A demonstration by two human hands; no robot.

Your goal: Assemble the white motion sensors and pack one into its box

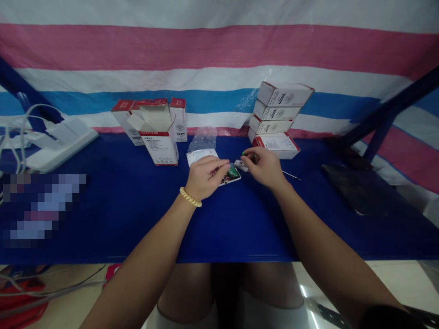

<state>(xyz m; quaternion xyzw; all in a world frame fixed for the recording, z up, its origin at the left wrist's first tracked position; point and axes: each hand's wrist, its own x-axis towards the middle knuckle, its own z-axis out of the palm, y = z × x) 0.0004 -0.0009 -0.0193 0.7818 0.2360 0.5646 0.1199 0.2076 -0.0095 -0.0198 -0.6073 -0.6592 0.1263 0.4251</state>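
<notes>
My left hand (206, 177) is closed at the near left side of an open white detector housing with a green circuit board (233, 172), which lies on the table. Its fingers cover much of the board. Just right of it, my right hand (263, 165) pinches with thumb and forefinger; a small green spot shows at the fingertips, too small to name. Under those fingertips is a small white part (241, 165), partly hidden. Behind my left hand lies a white cover or sheet (201, 154). A thin metal rod (291, 175) sticks out to the right of my right hand.
An opened detector box (159, 148) stands at back left before several red-and-white boxes (179, 119). More boxes (279, 113) are stacked at back right. A clear plastic bag (203, 137) lies between. A power strip (63, 144) is far left, a dark flat object (356, 188) at right.
</notes>
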